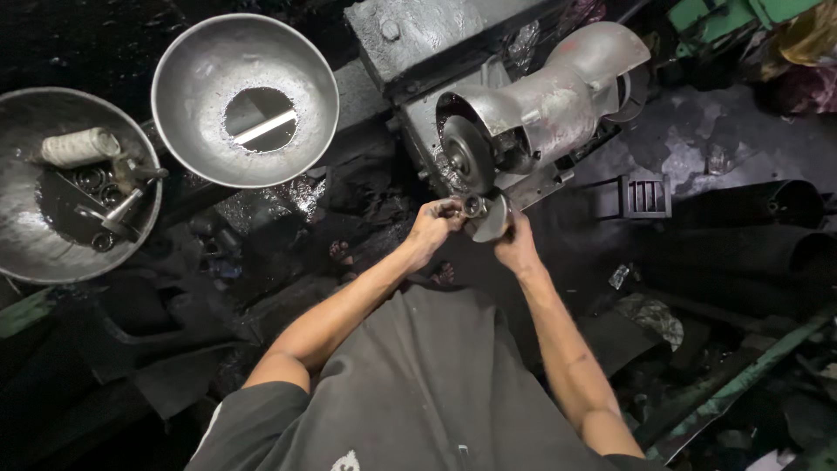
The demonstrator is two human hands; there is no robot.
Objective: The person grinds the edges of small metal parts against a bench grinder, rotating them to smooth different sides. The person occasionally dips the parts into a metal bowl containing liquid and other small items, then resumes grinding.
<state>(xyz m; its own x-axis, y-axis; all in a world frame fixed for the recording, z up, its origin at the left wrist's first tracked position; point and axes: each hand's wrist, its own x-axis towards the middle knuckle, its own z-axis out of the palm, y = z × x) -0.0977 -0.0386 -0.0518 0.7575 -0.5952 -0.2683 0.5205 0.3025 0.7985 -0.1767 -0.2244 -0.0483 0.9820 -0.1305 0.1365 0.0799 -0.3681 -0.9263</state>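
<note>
both hands sit at centre frame just below the bench grinder [540,109]: the left hand [433,228] pinches a small round metal part [473,207] in closed fingers, the right hand [516,249] grips a curved metal piece [493,218] beside it. the step looks like presenting the part to the grinding wheel [466,153]; next calls for a steady, light feed with fingertips kept off the wheel.

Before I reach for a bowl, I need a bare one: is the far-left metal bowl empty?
Not empty. The far-left bowl holds a pale roll, rings and small tools.
</note>
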